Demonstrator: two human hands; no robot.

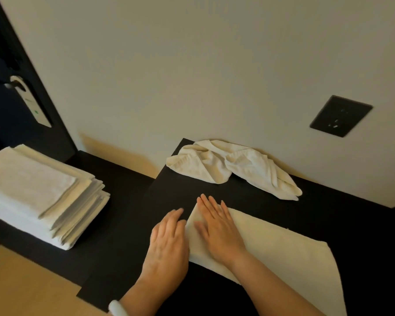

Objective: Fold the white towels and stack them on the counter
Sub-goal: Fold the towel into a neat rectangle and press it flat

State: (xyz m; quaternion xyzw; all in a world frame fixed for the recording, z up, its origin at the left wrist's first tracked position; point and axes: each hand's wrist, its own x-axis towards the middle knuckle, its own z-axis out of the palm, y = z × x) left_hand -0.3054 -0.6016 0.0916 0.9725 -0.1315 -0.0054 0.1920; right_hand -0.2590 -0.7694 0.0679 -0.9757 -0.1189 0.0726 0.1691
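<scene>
A flat towel (283, 254) is laid on the black counter (128, 224), its long axis running from the far left, by the hands, to the near right, where it is cut off by the frame edge. Its narrow left end is pressed down by the right hand (217, 226), palm flat and fingers straight, slightly spread. The left hand (167, 245) is laid flat just beside that end, fingers straight and together, touching the towel's edge. A crumpled towel (233, 167) is heaped at the back against the wall (192, 65), lying left to right. A stack (39, 192) of folded towels is set well apart on the left. A dark outlet (340, 116) is mounted on the wall.
</scene>
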